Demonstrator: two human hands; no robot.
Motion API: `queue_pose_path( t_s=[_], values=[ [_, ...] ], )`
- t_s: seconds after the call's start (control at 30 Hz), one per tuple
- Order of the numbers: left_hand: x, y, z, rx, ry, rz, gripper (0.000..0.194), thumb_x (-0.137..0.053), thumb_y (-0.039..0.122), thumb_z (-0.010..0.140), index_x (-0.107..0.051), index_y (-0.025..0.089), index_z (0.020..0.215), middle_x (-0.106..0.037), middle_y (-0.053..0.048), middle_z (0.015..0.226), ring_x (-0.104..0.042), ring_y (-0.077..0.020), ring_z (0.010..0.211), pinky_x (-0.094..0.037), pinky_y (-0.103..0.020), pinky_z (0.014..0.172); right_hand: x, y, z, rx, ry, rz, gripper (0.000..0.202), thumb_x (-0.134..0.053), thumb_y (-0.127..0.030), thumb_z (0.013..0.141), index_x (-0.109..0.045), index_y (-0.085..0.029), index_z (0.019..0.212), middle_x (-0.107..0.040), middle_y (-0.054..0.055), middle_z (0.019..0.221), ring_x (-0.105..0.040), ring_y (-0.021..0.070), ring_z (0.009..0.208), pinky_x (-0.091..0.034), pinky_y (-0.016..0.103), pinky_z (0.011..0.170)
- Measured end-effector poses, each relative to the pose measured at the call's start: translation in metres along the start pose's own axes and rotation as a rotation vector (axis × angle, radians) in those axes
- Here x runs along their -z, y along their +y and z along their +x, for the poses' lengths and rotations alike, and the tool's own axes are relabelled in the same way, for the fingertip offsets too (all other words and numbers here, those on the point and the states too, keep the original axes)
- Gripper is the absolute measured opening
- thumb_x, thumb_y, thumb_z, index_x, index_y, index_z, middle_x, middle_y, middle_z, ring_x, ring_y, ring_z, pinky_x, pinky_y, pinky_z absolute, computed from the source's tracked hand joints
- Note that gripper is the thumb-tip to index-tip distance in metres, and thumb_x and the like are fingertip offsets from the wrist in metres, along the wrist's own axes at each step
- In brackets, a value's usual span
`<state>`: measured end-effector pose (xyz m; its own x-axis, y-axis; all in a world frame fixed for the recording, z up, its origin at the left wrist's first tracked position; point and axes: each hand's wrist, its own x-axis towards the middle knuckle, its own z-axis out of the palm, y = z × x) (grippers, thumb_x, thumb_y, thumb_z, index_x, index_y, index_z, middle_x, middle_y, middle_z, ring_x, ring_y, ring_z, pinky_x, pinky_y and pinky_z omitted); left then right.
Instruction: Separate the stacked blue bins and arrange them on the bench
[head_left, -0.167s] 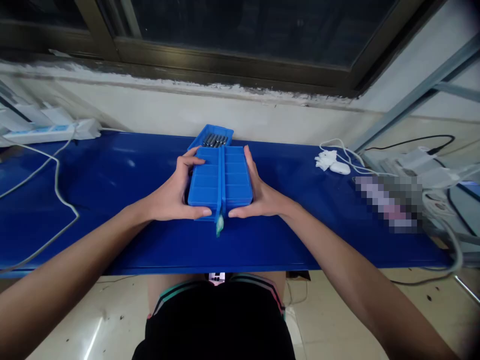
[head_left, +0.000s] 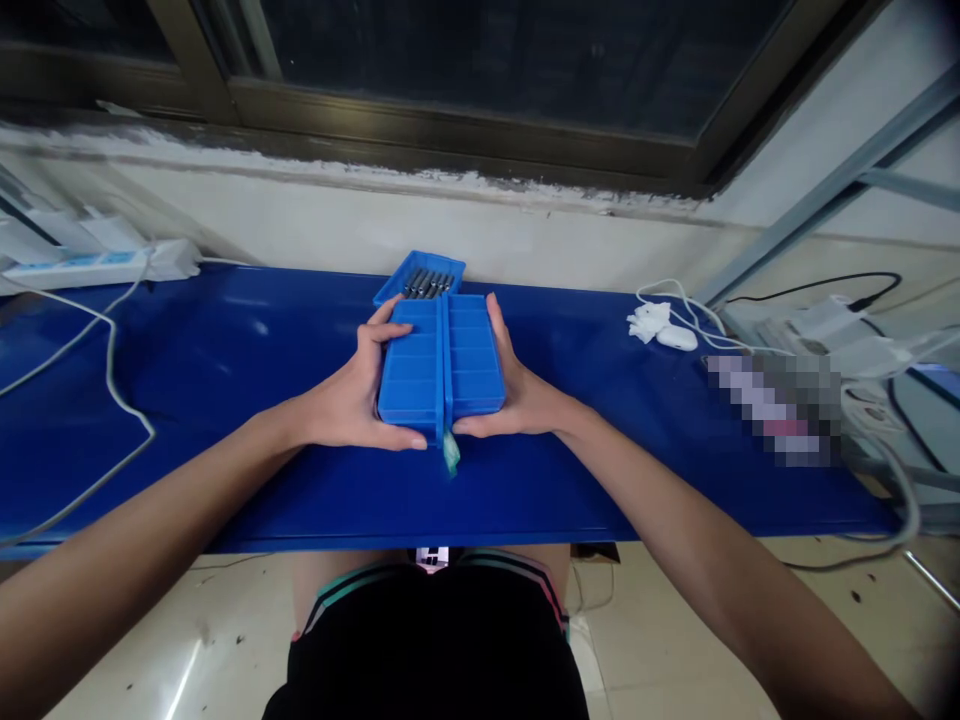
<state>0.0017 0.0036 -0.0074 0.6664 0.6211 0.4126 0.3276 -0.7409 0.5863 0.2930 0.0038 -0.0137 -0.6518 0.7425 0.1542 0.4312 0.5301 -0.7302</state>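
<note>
My left hand (head_left: pixel 346 400) is wrapped round a blue plastic bin (head_left: pixel 411 365), thumb along its near end and fingers over the far side. A second, similar blue bin (head_left: pixel 475 350) is gripped by my right hand (head_left: pixel 525 395) from the right. The two bins are pressed together along their rims, which form a raised ridge in the middle. From the near end of that seam pokes a pale green, crinkled bit of plastic (head_left: pixel 451 453). What the bins enclose is hidden. Just beyond them, an open blue tray (head_left: pixel 390 290) holds several dark metal cylinders (head_left: pixel 429 283).
Everything rests on or above a blue tabletop (head_left: pixel 570 480) against the wall. A white power strip (head_left: pixel 97 268) and cable (head_left: pixel 112 370) lie at left. At right are crumpled tissue (head_left: pixel 649 320), a white earphone case (head_left: pixel 676 338), a blurred-out object (head_left: pixel 776 410) and cables.
The green plastic bit has swung to the right at the near end of the bins. The left bin has shifted and tilted slightly; both hands keep their grip.
</note>
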Motion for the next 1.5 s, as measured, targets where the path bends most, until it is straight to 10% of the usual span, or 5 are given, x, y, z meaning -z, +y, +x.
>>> queue_pose_path(
  t_s=[1.5],
  values=[
    [0.030,-0.010,-0.003,-0.062,-0.047,0.089,0.115,-0.094,0.059,0.065,-0.027,0.030,0.154,-0.016,-0.021,0.162,-0.016,-0.0563,0.153,-0.034,-0.082,0.112,0.018,0.005,-0.002,0.007,0.070,-0.130,0.155,-0.086,-0.080,0.061,0.027,-0.049,0.163,0.000,0.009,0.174,-0.001,0.0552,0.158,-0.010,0.085,0.118]
  ],
)
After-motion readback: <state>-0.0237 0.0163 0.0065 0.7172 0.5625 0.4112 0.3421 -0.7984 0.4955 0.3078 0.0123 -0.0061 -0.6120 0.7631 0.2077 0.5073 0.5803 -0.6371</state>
